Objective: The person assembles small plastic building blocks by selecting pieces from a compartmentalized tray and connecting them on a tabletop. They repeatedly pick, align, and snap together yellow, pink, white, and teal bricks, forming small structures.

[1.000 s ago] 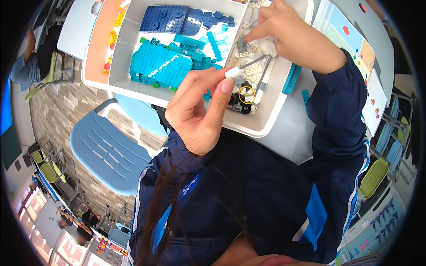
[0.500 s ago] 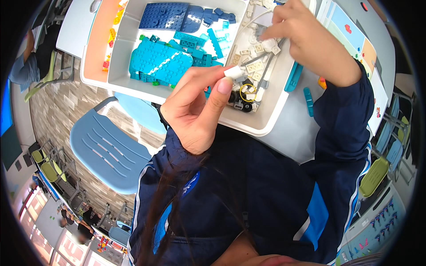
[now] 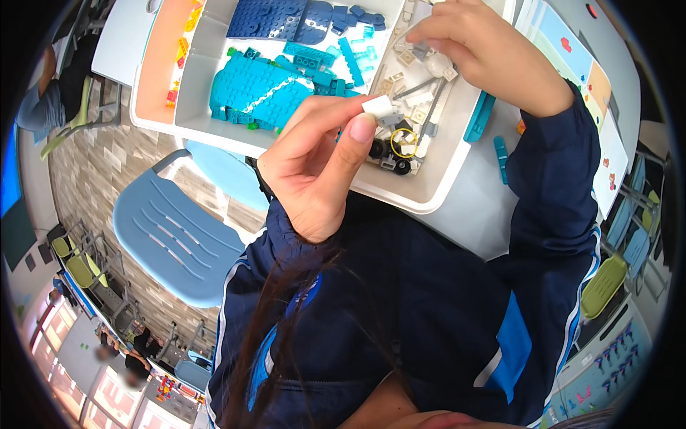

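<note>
While the left hand (image 3: 307, 164) pinches a white brick (image 3: 376, 106) between thumb and forefinger above the tray (image 3: 418, 205), hiding part of the near wall, the right hand (image 3: 482, 44) curls its fingers over pale pieces (image 3: 406, 58); I can't tell whether they grip any. Beyond lies a teal strip (image 3: 501, 160).

And my left hand (image 3: 311, 171) is pinching, thumb (image 3: 350, 146) facing forefinger (image 3: 332, 109); farther out, my right hand (image 3: 475, 39) is hanging, fingers (image 3: 432, 28) pointing leftward, arm (image 3: 547, 93) angling in from the right.
</note>
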`<act>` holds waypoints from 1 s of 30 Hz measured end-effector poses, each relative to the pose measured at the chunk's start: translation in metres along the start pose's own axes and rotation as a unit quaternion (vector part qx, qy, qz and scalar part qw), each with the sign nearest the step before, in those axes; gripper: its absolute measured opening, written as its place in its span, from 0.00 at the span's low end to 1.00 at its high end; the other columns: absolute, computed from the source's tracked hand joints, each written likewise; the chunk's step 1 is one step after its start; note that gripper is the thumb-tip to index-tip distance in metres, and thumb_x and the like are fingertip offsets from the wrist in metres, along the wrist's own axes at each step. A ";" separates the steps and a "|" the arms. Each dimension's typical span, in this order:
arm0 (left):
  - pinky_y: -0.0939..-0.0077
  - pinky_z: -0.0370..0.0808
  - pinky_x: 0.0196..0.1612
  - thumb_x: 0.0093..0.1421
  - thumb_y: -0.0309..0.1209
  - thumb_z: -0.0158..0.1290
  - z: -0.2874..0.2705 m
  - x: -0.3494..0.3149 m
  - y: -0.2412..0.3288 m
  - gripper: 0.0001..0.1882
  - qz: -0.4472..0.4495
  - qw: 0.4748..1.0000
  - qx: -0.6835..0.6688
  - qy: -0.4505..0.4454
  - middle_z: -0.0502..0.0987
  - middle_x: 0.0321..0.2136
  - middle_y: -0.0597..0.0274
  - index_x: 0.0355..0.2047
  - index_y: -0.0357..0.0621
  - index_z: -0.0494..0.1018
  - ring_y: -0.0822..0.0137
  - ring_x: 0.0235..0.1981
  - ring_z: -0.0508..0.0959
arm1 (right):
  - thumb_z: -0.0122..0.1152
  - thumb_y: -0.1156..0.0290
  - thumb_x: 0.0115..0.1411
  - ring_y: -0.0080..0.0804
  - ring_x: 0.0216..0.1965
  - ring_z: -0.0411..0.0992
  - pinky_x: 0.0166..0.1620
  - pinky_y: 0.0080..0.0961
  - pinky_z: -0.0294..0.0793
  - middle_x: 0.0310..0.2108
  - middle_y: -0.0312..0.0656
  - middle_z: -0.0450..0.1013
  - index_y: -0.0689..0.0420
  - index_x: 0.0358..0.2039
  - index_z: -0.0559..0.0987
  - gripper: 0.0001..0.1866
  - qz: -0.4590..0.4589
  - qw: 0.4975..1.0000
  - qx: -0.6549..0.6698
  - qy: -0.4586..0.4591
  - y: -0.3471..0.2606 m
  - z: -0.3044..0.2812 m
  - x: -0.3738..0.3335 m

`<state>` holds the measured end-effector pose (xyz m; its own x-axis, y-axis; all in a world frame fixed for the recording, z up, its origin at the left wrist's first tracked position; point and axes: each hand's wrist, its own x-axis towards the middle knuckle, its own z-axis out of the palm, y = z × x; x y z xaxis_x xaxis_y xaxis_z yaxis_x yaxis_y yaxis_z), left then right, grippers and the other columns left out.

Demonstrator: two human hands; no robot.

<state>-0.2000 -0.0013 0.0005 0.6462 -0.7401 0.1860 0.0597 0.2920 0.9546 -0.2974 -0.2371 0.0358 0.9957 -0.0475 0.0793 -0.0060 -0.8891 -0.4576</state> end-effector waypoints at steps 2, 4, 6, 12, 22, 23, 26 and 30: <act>0.79 0.70 0.44 0.64 0.22 0.57 -0.002 0.000 -0.001 0.09 -0.010 0.999 -0.031 0.006 0.78 0.40 0.56 0.43 0.31 0.78 0.71 0.39 0.75 | 0.60 0.77 0.49 0.47 0.48 0.68 0.54 0.33 0.67 0.35 0.44 0.77 0.60 0.34 0.84 0.10 -0.030 0.997 -0.030 0.059 -0.010 -0.001 0.004; 0.72 0.72 0.47 0.65 0.24 0.53 -0.003 0.001 0.000 0.09 -0.022 0.998 -0.058 0.007 0.77 0.39 0.54 0.42 0.30 0.76 0.69 0.39 0.75 | 0.61 0.76 0.49 0.46 0.46 0.69 0.52 0.33 0.68 0.34 0.44 0.77 0.60 0.32 0.83 0.08 -0.054 0.997 -0.041 0.041 -0.011 0.001 0.009; 0.57 0.75 0.53 0.67 0.27 0.47 -0.005 0.002 -0.001 0.11 -0.035 0.996 -0.082 0.005 0.76 0.39 0.50 0.41 0.29 0.74 0.64 0.39 0.76 | 0.63 0.75 0.49 0.45 0.44 0.69 0.50 0.34 0.70 0.33 0.44 0.76 0.60 0.29 0.82 0.06 -0.039 0.997 -0.060 -0.004 -0.009 0.005 0.011; 0.53 0.79 0.50 0.67 0.27 0.46 0.002 0.007 0.008 0.09 -0.090 0.980 -0.175 -0.005 0.74 0.40 0.48 0.32 0.34 0.70 0.65 0.31 0.73 | 0.65 0.75 0.48 0.43 0.40 0.69 0.45 0.35 0.71 0.27 0.44 0.74 0.61 0.26 0.81 0.05 0.017 0.991 -0.128 -0.037 -0.013 0.015 0.009; 0.68 0.85 0.40 0.67 0.23 0.48 -0.022 0.022 0.007 0.02 -0.237 0.852 -0.464 -0.037 0.76 0.35 0.51 0.40 0.38 0.69 0.69 0.28 0.79 | 0.69 0.75 0.45 0.38 0.41 0.68 0.44 0.33 0.72 0.29 0.38 0.72 0.57 0.28 0.83 0.07 0.007 0.998 -0.070 -0.007 -0.007 0.058 -0.004; 0.67 0.85 0.43 0.68 0.22 0.47 -0.019 0.023 0.008 0.04 -0.252 0.848 -0.465 -0.033 0.76 0.38 0.49 0.42 0.38 0.68 0.67 0.31 0.80 | 0.69 0.75 0.45 0.39 0.41 0.68 0.44 0.34 0.72 0.29 0.38 0.72 0.58 0.28 0.83 0.07 0.007 0.998 -0.055 -0.005 -0.005 0.059 -0.004; 0.55 0.77 0.58 0.69 0.21 0.41 -0.017 0.032 0.001 0.12 -0.266 0.806 -0.521 -0.090 0.74 0.51 0.37 0.50 0.34 0.67 0.51 0.52 0.79 | 0.67 0.77 0.46 0.40 0.41 0.69 0.44 0.34 0.72 0.30 0.39 0.73 0.59 0.29 0.82 0.07 0.016 0.999 -0.029 -0.009 -0.004 0.059 -0.005; 0.52 0.60 0.71 0.71 0.24 0.39 -0.014 0.032 -0.003 0.21 -0.285 0.833 -0.472 -0.053 0.59 0.62 0.30 0.60 0.22 0.56 0.48 0.66 0.62 | 0.64 0.82 0.46 0.43 0.41 0.69 0.45 0.35 0.71 0.31 0.41 0.73 0.61 0.33 0.82 0.11 -0.035 0.999 -0.021 0.002 -0.008 0.039 0.000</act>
<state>-0.1689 -0.0170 -0.0003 0.2402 -0.9561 -0.1679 0.9375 0.1836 0.2956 -0.2942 -0.2123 0.0047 0.9935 0.0150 0.1130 0.0606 -0.9091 -0.4122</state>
